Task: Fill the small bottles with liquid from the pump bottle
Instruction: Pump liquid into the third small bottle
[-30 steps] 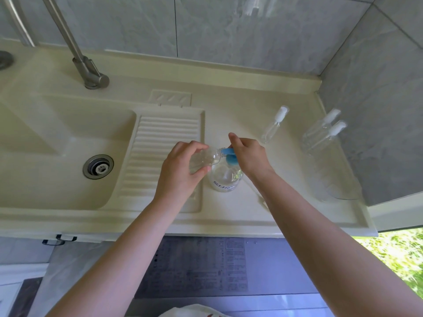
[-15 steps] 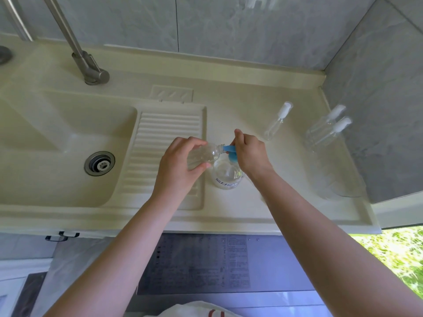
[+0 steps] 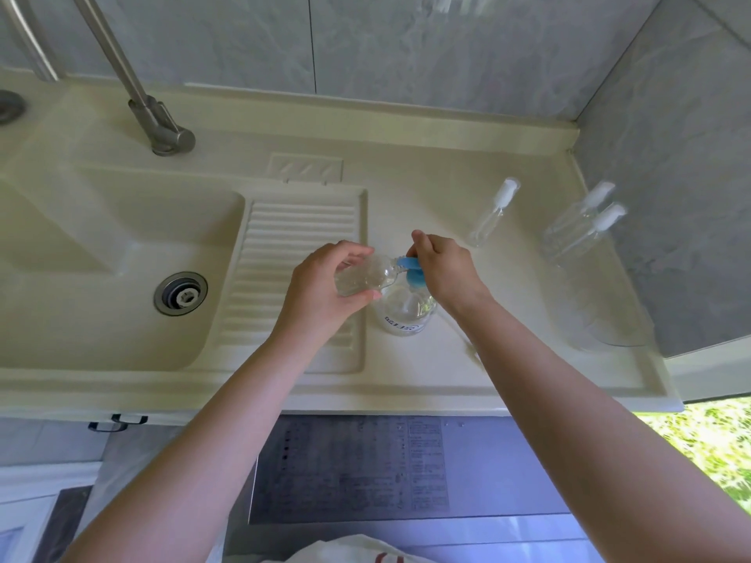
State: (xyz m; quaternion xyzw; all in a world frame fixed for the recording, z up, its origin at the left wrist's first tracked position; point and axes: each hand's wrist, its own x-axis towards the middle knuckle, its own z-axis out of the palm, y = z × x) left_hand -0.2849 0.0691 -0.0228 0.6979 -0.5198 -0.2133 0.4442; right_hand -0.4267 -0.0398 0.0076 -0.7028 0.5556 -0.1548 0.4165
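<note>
- Seen from above, two bare forearms reach over a cream sink counter point(image 3: 426, 384); the hands meet at its middle, just right of the ribbed draining board point(image 3: 300, 270).
- Left hand point(image 3: 321, 286) has fingers and thumb curled round a small clear bottle point(image 3: 363, 275); the bottle lies nearly on its side, long axis running left to right, open neck pointing right.
- Right hand point(image 3: 445, 270) rests on the blue pump head point(image 3: 410, 270) of the pump bottle point(image 3: 404, 314), fingers curled over the top; the blue spout points left and meets the small bottle's neck.
- Pump bottle stands upright on the counter, directly below both hands; I judge the next press depends on neck and spout staying lined up, or liquid spills.
- Three capped small bottles wait to the right: one point(image 3: 493, 213) near the right hand; a pair point(image 3: 579, 231) further off, close to the tiled side wall point(image 3: 670, 156).
- Open counter lies between the hands and those bottles; the basin point(image 3: 101, 278) and tap point(image 3: 162, 128) sit well to the left.
</note>
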